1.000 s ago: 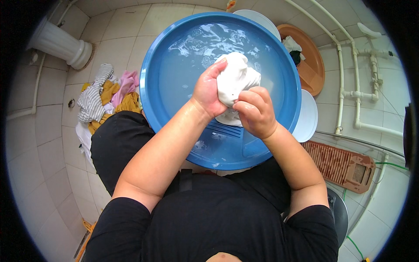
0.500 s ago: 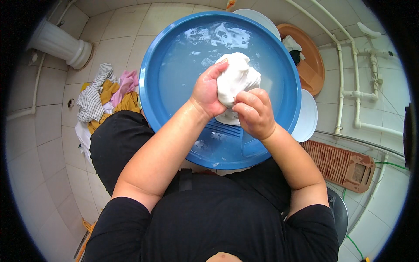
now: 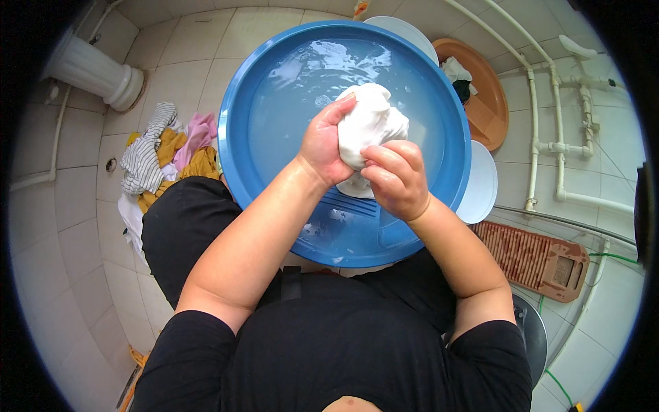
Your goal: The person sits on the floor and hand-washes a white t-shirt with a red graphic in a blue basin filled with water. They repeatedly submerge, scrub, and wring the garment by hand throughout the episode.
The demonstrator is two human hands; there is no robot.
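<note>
- In the frame's upper centre, the left hand (image 3: 321, 145) clasped a white cloth (image 3: 371, 123) over the blue washbasin (image 3: 228, 130).
- The right hand (image 3: 399, 180) pinched its lower part.
- The cloth might slip into the cloudy water (image 3: 288, 117), because wet fingers probably gripped poorly.
- Hard pulling could stretch it.

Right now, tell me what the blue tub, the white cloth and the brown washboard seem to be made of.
Tub: likely plastic, smooth with a slight shine, judging by its even colour and moulded ridges.
Cloth: soft, wet-looking fabric, by its bunched folds; the fibre can't be told.
Washboard: perhaps plastic, dull and streaky across its ridges; wood isn't ruled out.
</note>
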